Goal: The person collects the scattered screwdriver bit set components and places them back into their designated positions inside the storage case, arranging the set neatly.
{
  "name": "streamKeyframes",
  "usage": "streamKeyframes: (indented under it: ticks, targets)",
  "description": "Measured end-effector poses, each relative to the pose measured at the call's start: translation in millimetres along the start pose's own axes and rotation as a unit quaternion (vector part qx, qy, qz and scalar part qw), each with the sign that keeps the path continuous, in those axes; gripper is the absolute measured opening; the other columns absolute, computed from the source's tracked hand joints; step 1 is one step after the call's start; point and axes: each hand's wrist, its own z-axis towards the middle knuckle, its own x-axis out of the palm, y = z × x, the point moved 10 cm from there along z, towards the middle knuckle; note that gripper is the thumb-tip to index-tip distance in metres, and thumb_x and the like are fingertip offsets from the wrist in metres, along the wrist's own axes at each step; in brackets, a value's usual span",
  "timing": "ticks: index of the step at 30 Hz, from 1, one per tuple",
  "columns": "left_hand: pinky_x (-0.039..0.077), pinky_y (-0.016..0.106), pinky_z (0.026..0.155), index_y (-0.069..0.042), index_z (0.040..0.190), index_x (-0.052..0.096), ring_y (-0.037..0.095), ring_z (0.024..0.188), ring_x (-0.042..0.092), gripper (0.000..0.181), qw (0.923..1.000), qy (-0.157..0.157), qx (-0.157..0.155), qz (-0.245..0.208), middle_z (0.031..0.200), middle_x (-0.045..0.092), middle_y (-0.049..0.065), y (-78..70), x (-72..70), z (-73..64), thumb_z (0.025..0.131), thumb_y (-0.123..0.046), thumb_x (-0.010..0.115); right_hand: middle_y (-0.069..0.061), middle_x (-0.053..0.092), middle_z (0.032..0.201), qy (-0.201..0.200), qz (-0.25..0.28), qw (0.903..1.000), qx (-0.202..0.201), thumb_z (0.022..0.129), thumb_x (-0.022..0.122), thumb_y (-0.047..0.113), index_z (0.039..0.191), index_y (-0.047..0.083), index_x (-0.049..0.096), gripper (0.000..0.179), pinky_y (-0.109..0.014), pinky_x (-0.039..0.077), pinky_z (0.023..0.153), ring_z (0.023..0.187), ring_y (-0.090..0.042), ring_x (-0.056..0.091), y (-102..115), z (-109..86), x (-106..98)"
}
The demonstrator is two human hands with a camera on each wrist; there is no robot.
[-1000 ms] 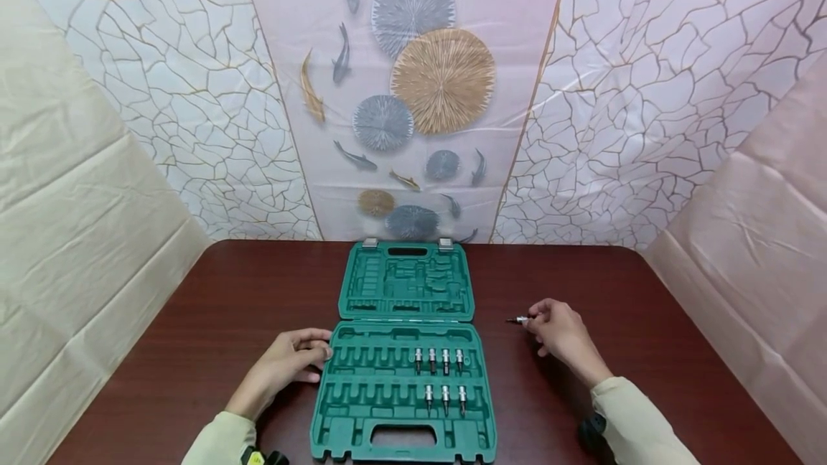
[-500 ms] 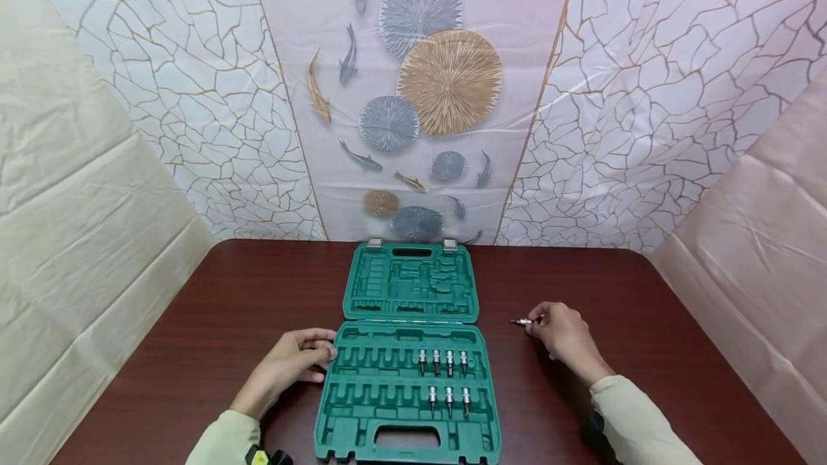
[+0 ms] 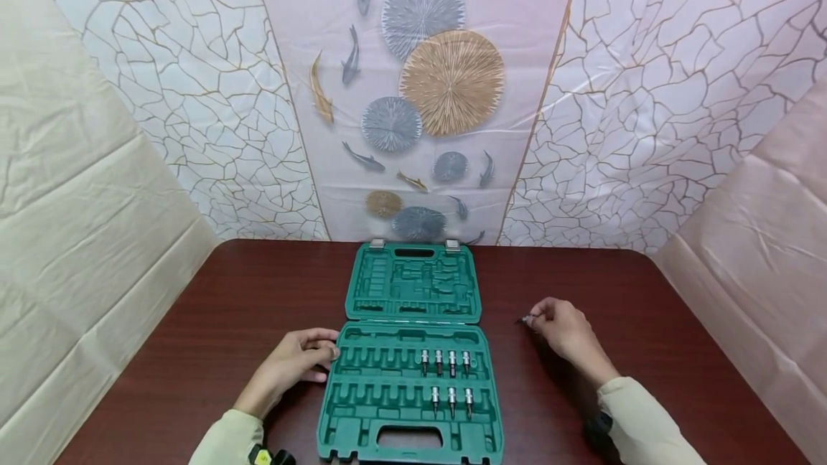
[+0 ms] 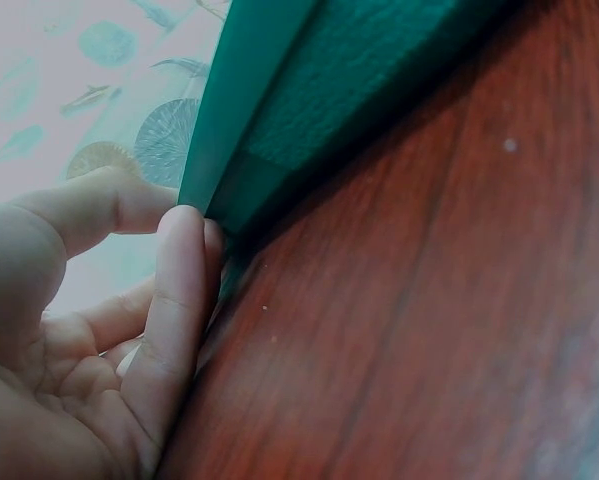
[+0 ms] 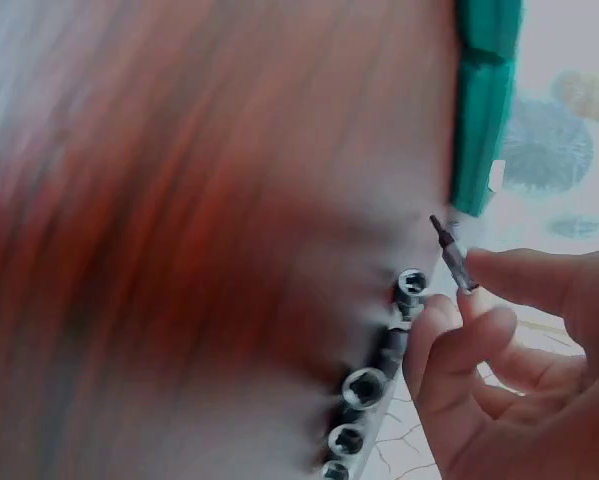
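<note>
A green tool case [image 3: 345, 436] lies open on the dark wooden table. My left hand [image 3: 287, 364] rests at its left edge, the thumb at the rim; the left wrist view shows relaxed fingers [image 4: 169, 310] right at the green edge. To the right of the case, my right hand [image 3: 563, 332] pinches a small bit socket [image 5: 454, 258] between thumb and fingertips. Its dark tip points away from the hand, and its chrome end is partly hidden by the fingers. Several chrome bit sockets [image 3: 451, 363] sit in two rows on the right side of the case's base.
Moulded slots fill the case lid [image 3: 365, 278], which lies flat toward the wall. Close beside my right hand in the right wrist view are several round chrome socket ends [image 5: 364, 388]. A patterned cloth [image 3: 452, 185] hangs behind the table [image 3: 271, 271].
The bit socket in my right hand has turned and now looks shorter, its tip angled lower. My left hand stays at the case edge. The head view has shifted slightly.
</note>
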Motion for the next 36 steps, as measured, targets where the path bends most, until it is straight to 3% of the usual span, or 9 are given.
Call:
streamKeyframes:
  ticks: [5,11,16,27,36]
  targets:
    - [0.062,0.034,0.071,0.003,0.140,0.061,0.019,0.089,0.069,0.045,1.0000,-0.005,-0.001,0.006,0.110,0.071,0.010,-1.8,0.2,-0.5,0.100,-0.016,0.069,-0.011,0.067,0.093,-0.003,0.068,0.9976,-0.008,0.103,0.060,0.009,0.113,0.001,0.065,0.014,-0.033,0.051,0.049,0.061,-0.021,0.057,9.4,-7.7,-2.7]
    - [0.062,0.034,0.072,0.003,0.140,0.061,0.019,0.089,0.069,0.044,0.9999,-0.010,-0.008,0.006,0.110,0.071,0.011,-1.7,-0.8,-1.2,0.100,-0.016,0.069,-0.010,0.065,0.097,-0.011,0.092,0.9952,-0.031,0.104,0.059,0.012,0.123,0.001,0.065,0.022,-0.032,0.049,0.047,0.055,-0.018,0.052,28.4,-19.9,-7.7]
    - [0.062,0.035,0.072,0.003,0.140,0.061,0.020,0.089,0.069,0.044,0.9999,-0.010,-0.007,0.006,0.111,0.071,0.011,-2.1,-0.7,-1.3,0.100,-0.016,0.069,-0.009,0.063,0.099,-0.010,0.114,0.9928,-0.034,0.105,0.060,0.014,0.123,0.004,0.066,0.021,-0.031,0.048,0.048,0.059,-0.018,0.051,39.9,-28.6,-10.3]
    - [0.063,0.035,0.072,0.002,0.140,0.062,0.020,0.089,0.069,0.044,0.9999,-0.008,-0.002,0.010,0.110,0.070,0.010,-2.3,0.0,-1.6,0.100,-0.015,0.068,-0.013,0.067,0.101,0.039,0.163,0.9854,-0.031,0.106,0.062,0.015,0.120,0.002,0.063,0.019,-0.029,0.043,0.048,0.059,-0.017,0.047,64.1,-47.1,-3.0]
    - [0.063,0.035,0.072,0.002,0.140,0.062,0.020,0.089,0.069,0.044,0.9999,-0.010,0.001,0.011,0.110,0.071,0.011,-2.4,-0.3,-2.1,0.100,-0.015,0.067,-0.006,0.060,0.083,0.077,0.170,0.9813,-0.044,0.104,0.062,0.011,0.115,0.001,0.065,0.014,-0.026,0.041,0.046,0.056,-0.013,0.045,84.2,-56.8,9.3]
